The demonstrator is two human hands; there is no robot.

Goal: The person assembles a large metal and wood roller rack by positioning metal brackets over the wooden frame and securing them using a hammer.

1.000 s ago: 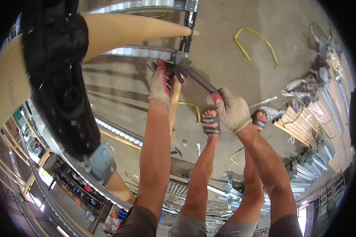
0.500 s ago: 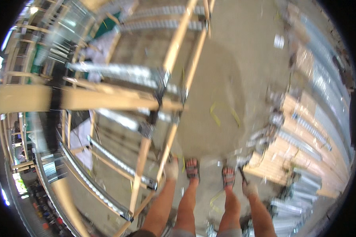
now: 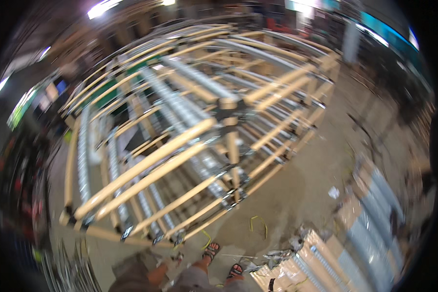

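Note:
My left hand (image 3: 172, 263), in a pale glove, hangs low beside my legs, near the bottom edge of a large frame. Motion smears its fingers, and I cannot make out whether anything is in them. My right hand is out of the picture. The frame is built of wooden bars (image 3: 148, 168) and silvery metal-looking lengths (image 3: 180, 104), with dark wrappings (image 3: 228, 109) at the joints. Its nearest corner stands just ahead of my left hand, apart from it.
Plastic-wrapped bundles of wood (image 3: 301, 265) and grey lengths (image 3: 374, 214) lie on the floor to the right. Yellow strips (image 3: 259, 225) lie loose on the concrete (image 3: 297, 194) ahead of my sandalled feet (image 3: 211, 250). Thin rods (image 3: 70, 267) lie at the lower left.
My view has swung up and leftward, showing the whole frame. The right hand, earlier holding a dark-handled tool, has left the picture. The left hand now appears farther from the frame's bars.

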